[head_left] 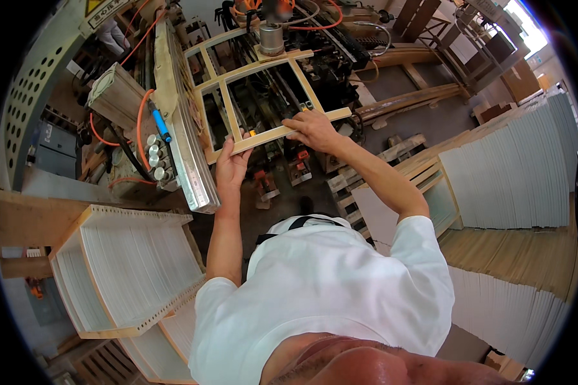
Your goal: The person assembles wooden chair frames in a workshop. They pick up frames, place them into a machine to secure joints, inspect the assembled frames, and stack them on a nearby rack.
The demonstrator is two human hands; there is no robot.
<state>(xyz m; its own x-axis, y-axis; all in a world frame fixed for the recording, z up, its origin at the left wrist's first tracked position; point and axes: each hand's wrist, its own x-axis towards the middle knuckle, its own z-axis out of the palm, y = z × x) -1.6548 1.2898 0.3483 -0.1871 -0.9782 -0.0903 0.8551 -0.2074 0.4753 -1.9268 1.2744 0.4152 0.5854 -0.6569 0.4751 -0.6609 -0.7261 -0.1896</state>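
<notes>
A pale wooden frame (250, 96) with crossbars is held flat over the machine (302, 58), its far end under a grey metal cylinder (271, 38). The near bar of the frame is gripped by both hands, which are set apart along it. The left hand (232, 162) is closed on the frame's near left corner, fingers wrapped up over the bar. The right hand (313, 128) is laid on top of the frame's near right part, fingers pressed down on the bar and curled over its edge.

Just left of the frame a long metal rail (189, 147) is seen, with orange hoses (141, 122) and a blue fitting (161, 126) beyond it. Nearer than the frame, on its left, a wooden rack of white panels (128, 269) is stood. Right of the frame, tall stacks of white boards (526, 173) are piled, with wooden pallets (379, 173) between them and the frame. Below the frame a white shirt (327, 289) fills the middle.
</notes>
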